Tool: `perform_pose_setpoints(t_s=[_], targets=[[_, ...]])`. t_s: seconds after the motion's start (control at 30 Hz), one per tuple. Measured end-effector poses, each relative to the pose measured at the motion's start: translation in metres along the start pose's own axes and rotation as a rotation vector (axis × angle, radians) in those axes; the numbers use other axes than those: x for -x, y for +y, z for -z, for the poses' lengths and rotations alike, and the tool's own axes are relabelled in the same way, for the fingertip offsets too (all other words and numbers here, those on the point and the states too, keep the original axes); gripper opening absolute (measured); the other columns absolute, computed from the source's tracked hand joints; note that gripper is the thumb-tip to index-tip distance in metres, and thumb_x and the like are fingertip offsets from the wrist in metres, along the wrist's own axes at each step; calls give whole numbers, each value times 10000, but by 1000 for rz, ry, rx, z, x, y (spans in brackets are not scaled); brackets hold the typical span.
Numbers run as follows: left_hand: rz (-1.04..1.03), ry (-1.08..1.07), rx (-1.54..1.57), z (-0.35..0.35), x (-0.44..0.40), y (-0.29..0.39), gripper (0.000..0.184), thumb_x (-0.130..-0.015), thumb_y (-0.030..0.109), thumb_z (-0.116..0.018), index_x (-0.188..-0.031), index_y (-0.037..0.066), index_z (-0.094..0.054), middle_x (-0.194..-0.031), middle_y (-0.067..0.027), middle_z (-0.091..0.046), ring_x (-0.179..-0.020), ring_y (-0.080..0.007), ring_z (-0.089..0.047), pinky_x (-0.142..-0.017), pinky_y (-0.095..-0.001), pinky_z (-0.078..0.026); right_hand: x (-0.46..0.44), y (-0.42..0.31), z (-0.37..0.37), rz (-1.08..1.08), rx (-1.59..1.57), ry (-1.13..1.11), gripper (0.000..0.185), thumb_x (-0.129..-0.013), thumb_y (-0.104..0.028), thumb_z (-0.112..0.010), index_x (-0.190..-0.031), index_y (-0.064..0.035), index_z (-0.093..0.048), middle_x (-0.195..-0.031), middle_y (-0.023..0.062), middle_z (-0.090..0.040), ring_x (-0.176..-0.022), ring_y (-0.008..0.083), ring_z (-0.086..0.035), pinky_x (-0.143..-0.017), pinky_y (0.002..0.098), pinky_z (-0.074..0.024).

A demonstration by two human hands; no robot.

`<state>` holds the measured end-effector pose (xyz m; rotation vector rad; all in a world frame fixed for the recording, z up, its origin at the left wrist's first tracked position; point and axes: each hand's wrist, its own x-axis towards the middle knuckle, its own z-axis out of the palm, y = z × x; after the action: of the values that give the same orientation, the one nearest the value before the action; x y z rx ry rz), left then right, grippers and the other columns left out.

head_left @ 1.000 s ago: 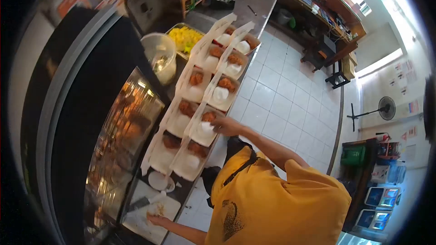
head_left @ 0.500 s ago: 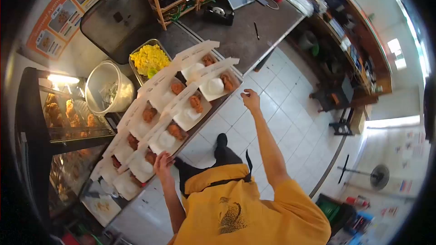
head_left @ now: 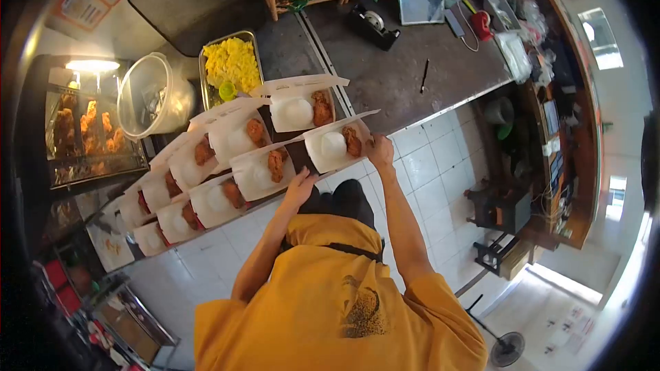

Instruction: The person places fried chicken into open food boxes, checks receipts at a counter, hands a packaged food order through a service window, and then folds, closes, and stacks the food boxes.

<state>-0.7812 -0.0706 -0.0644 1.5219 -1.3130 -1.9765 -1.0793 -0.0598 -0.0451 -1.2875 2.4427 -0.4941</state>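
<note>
Several white paper food boxes stand in two rows on the counter, lids up, each with white rice and a piece of fried chicken. My right hand (head_left: 379, 152) is at the right edge of the front-row end box (head_left: 324, 159), fingers closed on its rim. That box's fried chicken (head_left: 352, 141) lies beside its rice mound (head_left: 333, 145). My left hand (head_left: 300, 189) is at the counter's front edge, between the end box and the neighbouring box (head_left: 258, 182); its fingers are stretched out and hold nothing. Behind the end box stands a back-row box (head_left: 291, 115).
A metal tray of yellow scrambled-looking food (head_left: 232, 69) and a clear plastic tub (head_left: 155, 96) sit behind the boxes. Left is a lit display case of fried chicken (head_left: 89, 124). A tape dispenser (head_left: 375, 26), pen (head_left: 425, 75) and tablet (head_left: 421, 7) lie on the dark table.
The view has turned. My right hand has come from the air to the end box's edge. My left hand has moved right along the counter, and the gap beside the end box looks wider.
</note>
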Motion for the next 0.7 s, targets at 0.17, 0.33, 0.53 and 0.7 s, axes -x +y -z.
perform_pose_setpoints(t_s=[0.17,0.33,0.53,0.7], targets=[[118,188,-192,-53,-39,37,513,-1038,395,-502,-1255,-51,-630,-1159,-146,-696,-1077,-221,-656,-932,-320,-507,-30,64,10,63,-340,-282,382,-903,-339,-737,-1097,-9,-733,-864,154,-738,-730,220,-706,-600,366,-552],[74,385,-29,-78,-57,21,466,-1007,419,-596,-1045,-29,-721,-874,-69,-725,-768,-179,-691,-702,-295,-552,-72,86,13,24,-508,-408,474,-928,-358,-718,-1174,45,-684,-864,136,-734,-699,164,-673,-565,306,-547],[-305,949,-345,-100,-29,81,455,-940,220,-695,-1314,-13,-582,-1049,-161,-679,-951,-281,-673,-848,-402,-538,-127,52,103,476,-215,8,427,-790,-160,-776,-1190,-47,-677,-981,175,-698,-822,318,-674,-710,416,-551],[-574,936,-786,-80,-39,129,293,-894,104,-675,-1173,31,-626,-1004,-234,-659,-825,-413,-645,-731,-449,-536,-168,40,109,947,-60,-304,423,-767,-58,-712,-1182,-30,-636,-1066,180,-672,-1080,380,-614,-894,459,-527]])
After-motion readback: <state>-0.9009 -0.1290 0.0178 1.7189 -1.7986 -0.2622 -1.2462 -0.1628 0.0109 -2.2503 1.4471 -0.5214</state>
